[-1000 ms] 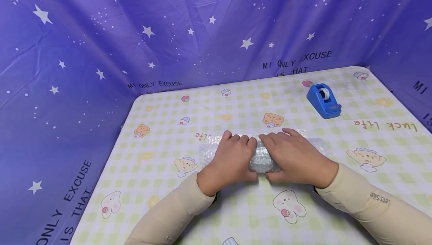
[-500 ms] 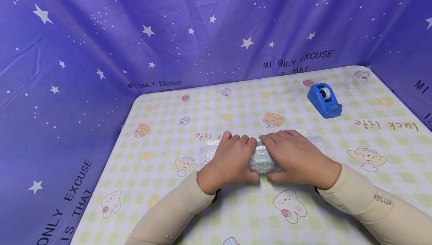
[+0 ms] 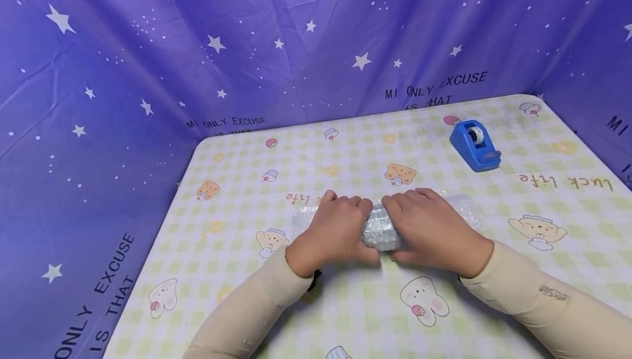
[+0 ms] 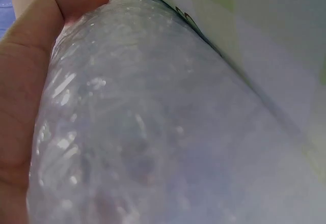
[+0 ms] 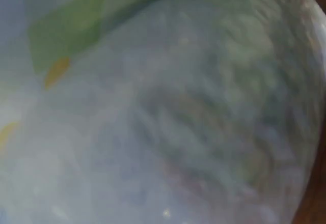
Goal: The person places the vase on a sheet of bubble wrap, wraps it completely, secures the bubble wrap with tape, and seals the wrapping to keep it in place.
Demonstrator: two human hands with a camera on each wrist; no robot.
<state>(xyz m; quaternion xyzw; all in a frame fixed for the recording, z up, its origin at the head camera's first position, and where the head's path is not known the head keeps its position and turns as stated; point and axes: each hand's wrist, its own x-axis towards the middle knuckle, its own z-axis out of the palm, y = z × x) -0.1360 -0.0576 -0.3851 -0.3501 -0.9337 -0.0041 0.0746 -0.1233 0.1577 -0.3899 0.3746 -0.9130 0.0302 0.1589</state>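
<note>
A purple curtain printed with white stars (image 3: 316,46) stands behind the table with its green-and-white checked cover (image 3: 355,315). On the table, a silvery-clear cylindrical roll of bubble wrap (image 3: 379,230) lies beneath both hands, its long axis running left to right, with wrap showing past each hand. The left hand (image 3: 338,230) and right hand (image 3: 429,230) grip it equally close, fingers curved over its far side, thumbs on the near side, a short stretch bare between them. A blue plastic tape dispenser (image 3: 479,151) sits well apart, beyond the right hand.
</note>
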